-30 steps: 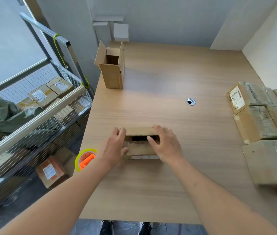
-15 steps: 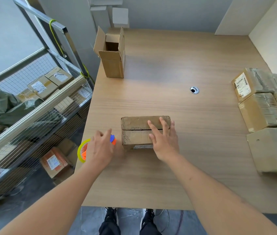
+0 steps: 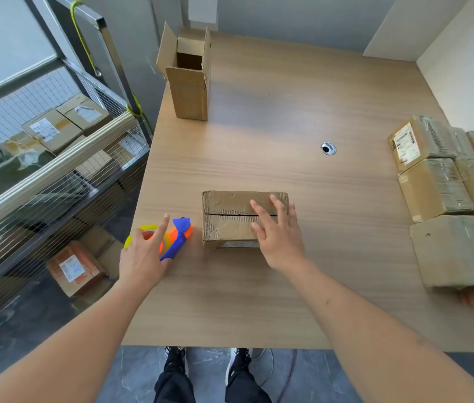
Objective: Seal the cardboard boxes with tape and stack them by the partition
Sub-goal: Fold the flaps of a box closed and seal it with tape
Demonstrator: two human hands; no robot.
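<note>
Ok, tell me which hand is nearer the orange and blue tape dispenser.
Left. The left hand reaches over the orange and blue tape dispenser at the table's left edge; the right hand rests flat on the closed cardboard box beside it.

- Wooden table [image 3: 259,301] in front of me.
- Flat cardboard box [image 3: 230,219], flaps closed, near the front edge, left of centre.
- Tape dispenser [image 3: 176,239] at the left edge, just beside it.
- Open upright box [image 3: 190,91] near the far left corner.
- Wrapped parcels [image 3: 439,193] along the right edge.
- Cable grommet [image 3: 328,148] mid-table.

Left hand [image 3: 142,257] left box [image 3: 230,219], now reaching tape dispenser [image 3: 176,239]; box flaps closed.
</note>
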